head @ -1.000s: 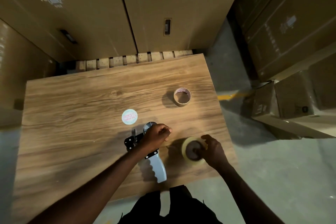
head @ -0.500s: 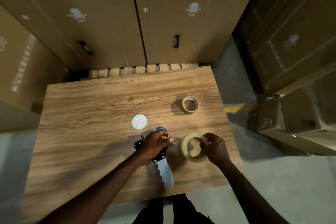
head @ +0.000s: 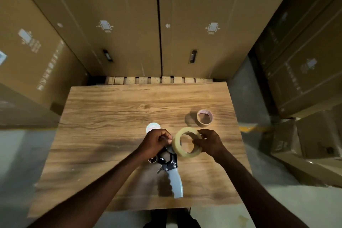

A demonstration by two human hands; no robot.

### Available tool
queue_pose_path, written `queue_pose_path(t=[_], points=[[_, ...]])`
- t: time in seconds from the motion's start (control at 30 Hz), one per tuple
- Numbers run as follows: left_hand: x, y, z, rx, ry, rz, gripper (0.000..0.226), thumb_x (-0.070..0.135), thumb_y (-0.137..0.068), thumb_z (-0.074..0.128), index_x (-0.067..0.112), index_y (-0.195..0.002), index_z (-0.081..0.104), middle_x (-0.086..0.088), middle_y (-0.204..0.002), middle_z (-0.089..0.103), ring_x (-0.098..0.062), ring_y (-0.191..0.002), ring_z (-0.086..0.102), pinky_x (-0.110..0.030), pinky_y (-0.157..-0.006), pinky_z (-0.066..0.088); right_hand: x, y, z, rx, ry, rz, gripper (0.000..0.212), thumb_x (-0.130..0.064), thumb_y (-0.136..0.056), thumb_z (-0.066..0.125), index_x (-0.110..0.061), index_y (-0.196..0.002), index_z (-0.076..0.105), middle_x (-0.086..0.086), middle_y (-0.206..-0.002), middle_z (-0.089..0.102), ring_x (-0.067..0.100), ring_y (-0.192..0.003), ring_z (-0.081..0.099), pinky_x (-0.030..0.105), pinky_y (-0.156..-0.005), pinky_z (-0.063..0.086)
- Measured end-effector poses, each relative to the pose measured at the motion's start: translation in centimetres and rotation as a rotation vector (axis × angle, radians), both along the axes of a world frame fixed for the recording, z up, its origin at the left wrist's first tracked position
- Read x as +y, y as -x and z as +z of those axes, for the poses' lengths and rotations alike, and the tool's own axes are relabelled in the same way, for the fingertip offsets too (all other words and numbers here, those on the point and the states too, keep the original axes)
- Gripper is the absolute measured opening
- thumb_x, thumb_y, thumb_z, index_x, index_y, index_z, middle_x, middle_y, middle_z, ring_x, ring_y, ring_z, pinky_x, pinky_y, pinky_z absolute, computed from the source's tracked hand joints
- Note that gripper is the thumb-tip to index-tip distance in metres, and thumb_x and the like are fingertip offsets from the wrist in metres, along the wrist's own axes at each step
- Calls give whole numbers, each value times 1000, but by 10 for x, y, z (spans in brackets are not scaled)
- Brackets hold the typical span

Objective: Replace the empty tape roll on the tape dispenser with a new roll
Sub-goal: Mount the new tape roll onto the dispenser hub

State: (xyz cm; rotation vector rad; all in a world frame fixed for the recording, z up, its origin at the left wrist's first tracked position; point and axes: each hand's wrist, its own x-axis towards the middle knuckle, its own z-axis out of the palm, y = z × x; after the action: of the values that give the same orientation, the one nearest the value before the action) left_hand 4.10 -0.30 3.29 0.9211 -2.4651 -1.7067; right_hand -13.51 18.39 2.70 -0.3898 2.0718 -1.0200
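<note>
Head view is looking down on two bare forearms reaching forward over a wooden table [head: 103,120], both angling inward so the hands nearly meet. Nearest the body, the tape dispenser [head: 171,170] is lying flat, its pale grey handle pointing back between the arms and its black frame tucked just under the left wrist. The left hand [head: 157,142] is curling knuckles-up over the dispenser's front end, thumb and fingertips pinching together at something small; it may be the loose tape end, though that spot is too dim to be sure. The right hand [head: 209,143] is gripping the new tape roll [head: 187,142], thumb pressing inside the ring and fingers wrapping its outer edge, tilting the roll up so its hole is facing the camera, its left rim touching the left fingertips. Just beyond the left knuckles a round white sticker [head: 152,127] is peeking out. Beyond the right hand, well apart, the empty cardboard core [head: 204,117] is resting on the table. Farther off, tall cardboard boxes [head: 203,24] are standing.
</note>
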Motion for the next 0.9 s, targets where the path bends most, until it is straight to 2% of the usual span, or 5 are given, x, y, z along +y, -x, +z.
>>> queue_pose_path(t=[0.17,0.3,0.43,0.63,0.9], points=[[-9,-12,-9,-20,2,86,20,4,-82,77,22,-77,71,24,-67,71,10,-63,60,-12,-64,47,-15,-5,-6,-36,16,34,14,-12,-87,76,-15,-74,74,4,-64,64,23,-63,57,38,-60,48],[-9,-23,-14,-67,-5,154,12,10,-82,78,18,-75,73,23,-53,65,8,-49,56,-13,-52,44,-31,-11,-4,-35,28,31,10,-14,-91,74,-21,-85,78,3,-70,68,19,-64,65,39,-57,59],[-6,-31,-14,-121,-192,238,11,16,-90,72,7,-84,71,2,-52,67,-14,-39,59,-20,-39,43,-42,-13,-5,-4,26,49,8,-14,-91,75,-17,-91,81,-2,-67,68,14,-60,64,38,-54,60],[-8,-33,-16,-87,-612,387,4,4,-96,64,2,-98,67,-13,-75,77,-25,-60,76,-25,-47,56,-47,-15,-8,-79,45,96,18,-16,-92,76,-26,-79,80,0,-68,69,17,-66,66,47,-64,63],[-2,-29,-24,-121,-545,373,48,40,-80,82,-3,-98,73,-21,-87,79,-27,-75,77,-28,-62,61,-44,-12,-3,-259,154,134,17,-24,-99,71,-15,-110,80,3,-89,74,19,-82,65,43,-71,54]])
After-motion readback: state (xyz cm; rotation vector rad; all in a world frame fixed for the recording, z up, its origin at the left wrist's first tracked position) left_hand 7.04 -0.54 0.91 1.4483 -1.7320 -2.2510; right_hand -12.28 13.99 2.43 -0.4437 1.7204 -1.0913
